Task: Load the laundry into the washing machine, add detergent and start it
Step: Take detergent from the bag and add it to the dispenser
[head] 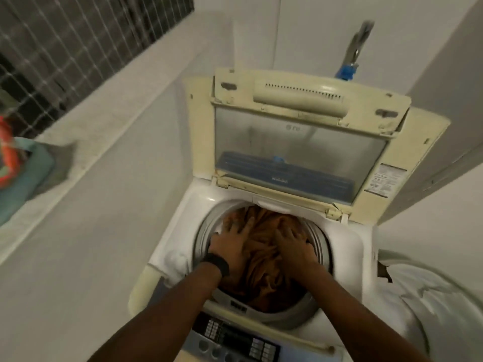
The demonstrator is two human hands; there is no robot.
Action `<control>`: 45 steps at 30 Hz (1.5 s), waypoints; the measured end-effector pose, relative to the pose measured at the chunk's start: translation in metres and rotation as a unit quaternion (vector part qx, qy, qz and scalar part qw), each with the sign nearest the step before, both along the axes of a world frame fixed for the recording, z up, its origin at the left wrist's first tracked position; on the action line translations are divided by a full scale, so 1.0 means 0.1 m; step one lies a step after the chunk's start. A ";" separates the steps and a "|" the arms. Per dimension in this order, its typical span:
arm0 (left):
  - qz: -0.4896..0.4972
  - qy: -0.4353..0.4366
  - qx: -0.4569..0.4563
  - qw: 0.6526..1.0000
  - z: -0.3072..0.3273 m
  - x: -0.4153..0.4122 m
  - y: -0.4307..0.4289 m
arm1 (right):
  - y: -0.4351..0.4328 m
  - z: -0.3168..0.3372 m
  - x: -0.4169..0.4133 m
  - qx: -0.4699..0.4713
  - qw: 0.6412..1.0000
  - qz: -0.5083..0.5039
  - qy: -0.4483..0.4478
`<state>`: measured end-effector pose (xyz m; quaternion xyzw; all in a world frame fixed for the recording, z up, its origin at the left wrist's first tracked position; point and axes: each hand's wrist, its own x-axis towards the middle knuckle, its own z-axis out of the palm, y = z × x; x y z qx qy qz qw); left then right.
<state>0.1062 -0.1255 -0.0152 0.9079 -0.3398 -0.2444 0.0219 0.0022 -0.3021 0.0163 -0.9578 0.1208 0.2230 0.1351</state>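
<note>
Item: orange-brown laundry being packed into washing machine drum.
Left hand and right hand are pressing flat, fingers spread; pushing evenly below the rim is advisable.

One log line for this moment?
step: loading | left hand: spread, pressing crumpled brown cloth in drum | right hand: pressing cloth | yellowed cream washer lid: open | grey button control panel: untouched

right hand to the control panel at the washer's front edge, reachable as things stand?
Probably yes. The right hand rests spread on the brown laundry in the drum and seems to hold nothing. The control panel lies just nearer the person, with nothing across its buttons, so a short pull back should do.
</note>
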 end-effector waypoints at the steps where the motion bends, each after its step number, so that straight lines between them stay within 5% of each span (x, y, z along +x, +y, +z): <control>1: 0.014 -0.016 -0.031 0.999 0.15 -0.03 0.05 | 0.05 0.15 -0.01 0.007 1.000 -0.005 -0.023; 11: 0.136 -0.205 -0.150 0.958 1.52 -0.19 0.80 | 0.72 1.35 0.36 0.078 0.977 0.050 -0.194; 15: 0.190 -0.294 -0.187 0.918 1.94 -0.19 1.30 | 1.21 1.75 0.56 0.148 0.938 0.114 -0.292; 22: 0.241 -0.493 -0.278 0.789 2.70 -0.13 2.15 | 2.12 2.52 0.97 0.186 0.878 0.184 -0.401; 27: 0.366 -0.491 -0.364 0.702 3.03 0.15 2.58 | 2.70 2.99 1.38 0.169 0.857 0.222 -0.432; 31: 0.425 -0.385 -0.323 0.753 2.98 0.37 2.83 | 3.05 3.16 1.67 0.028 0.890 0.279 -0.360; 36: 0.446 -0.259 -0.335 0.789 2.74 0.39 3.06 | 3.18 3.09 1.80 -0.107 0.885 0.334 -0.306; 45: 0.442 -0.204 -0.387 0.783 2.69 0.36 3.15 | 3.17 3.00 1.84 -0.187 0.831 0.361 -0.378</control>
